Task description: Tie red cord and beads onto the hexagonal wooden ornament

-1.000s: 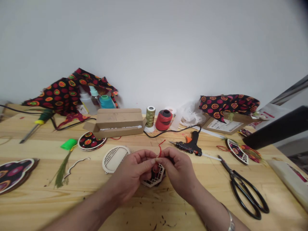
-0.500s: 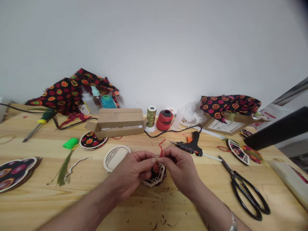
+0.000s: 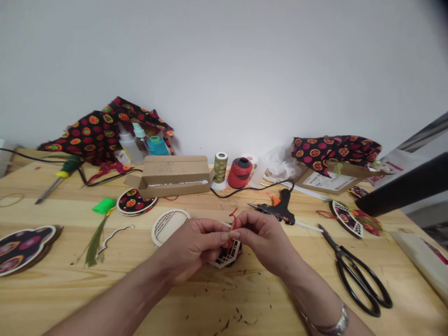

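Thumb and fingers of my left hand (image 3: 199,242) are pinched on a red cord (image 3: 234,219), just above a small wooden lattice ornament (image 3: 224,260) backed with dark patterned fabric. My right hand (image 3: 261,238) pinches the same cord, its fingertips meeting those of the left. The cord's loose end sticks up between the two hands. Much of the ornament is hidden behind my left fingers. Left of my hands lies a plain round wooden lattice piece (image 3: 166,227), partly covered by my left hand.
Black scissors (image 3: 353,268) lie at the right, near a glue gun (image 3: 280,210). Behind stand a red thread spool (image 3: 240,172), a gold one (image 3: 220,169) and a cardboard box (image 3: 175,179). A green tassel (image 3: 96,242) and fabric-covered ornaments (image 3: 26,249) are at the left.
The red cord's upright end has shifted and now bends into a curve near my right fingertips. More red cord shows over the ornament. Both hands stay pinched together at nearly the same place.
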Action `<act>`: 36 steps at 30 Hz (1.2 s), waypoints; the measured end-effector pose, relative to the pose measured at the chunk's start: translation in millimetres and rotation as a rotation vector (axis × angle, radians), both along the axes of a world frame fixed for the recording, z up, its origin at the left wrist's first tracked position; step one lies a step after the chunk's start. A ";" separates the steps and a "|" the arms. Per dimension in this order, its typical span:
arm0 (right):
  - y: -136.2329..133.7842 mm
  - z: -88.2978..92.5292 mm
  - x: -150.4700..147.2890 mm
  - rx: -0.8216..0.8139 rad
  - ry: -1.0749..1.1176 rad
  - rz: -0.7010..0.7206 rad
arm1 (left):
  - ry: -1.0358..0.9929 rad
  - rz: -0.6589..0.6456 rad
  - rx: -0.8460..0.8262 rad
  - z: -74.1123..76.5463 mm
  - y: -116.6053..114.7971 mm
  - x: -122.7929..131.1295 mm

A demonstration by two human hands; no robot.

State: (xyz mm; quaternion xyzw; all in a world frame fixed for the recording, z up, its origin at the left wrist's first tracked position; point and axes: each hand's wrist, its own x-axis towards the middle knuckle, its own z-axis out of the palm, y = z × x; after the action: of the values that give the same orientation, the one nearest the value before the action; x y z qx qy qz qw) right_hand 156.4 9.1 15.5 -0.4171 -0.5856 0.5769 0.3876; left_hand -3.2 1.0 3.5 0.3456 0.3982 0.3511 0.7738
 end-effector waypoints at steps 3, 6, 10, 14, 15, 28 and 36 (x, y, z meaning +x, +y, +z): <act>1.0 -0.5 2.5 0.008 -0.014 0.041 | 0.021 -0.019 0.010 0.8 0.7 -0.2; 1.9 -2.0 5.3 0.006 -0.031 0.091 | 0.047 -0.036 0.016 0.6 0.9 -0.4; 1.9 -0.2 8.3 0.028 -0.084 0.140 | 0.053 -0.043 0.016 -1.9 0.4 -0.7; 1.4 5.6 9.3 0.124 -0.191 0.141 | 0.051 -0.034 0.009 -3.7 0.5 -0.5; 1.4 6.7 9.5 0.141 -0.211 0.145 | 0.054 -0.032 0.010 -3.8 0.8 -0.3; 0.0 7.7 12.0 0.185 -0.296 0.156 | 0.079 -0.042 0.025 -3.9 1.4 -0.7; 1.5 1.8 12.0 0.089 -0.175 0.163 | 0.091 -0.049 0.060 -1.7 2.2 0.7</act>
State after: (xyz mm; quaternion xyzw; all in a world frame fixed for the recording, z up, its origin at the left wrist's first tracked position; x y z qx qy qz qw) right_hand 168.3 10.5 17.2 -0.3993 -0.6742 0.5414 0.3049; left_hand -2.5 3.2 1.7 0.3936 0.4136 0.3278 0.7527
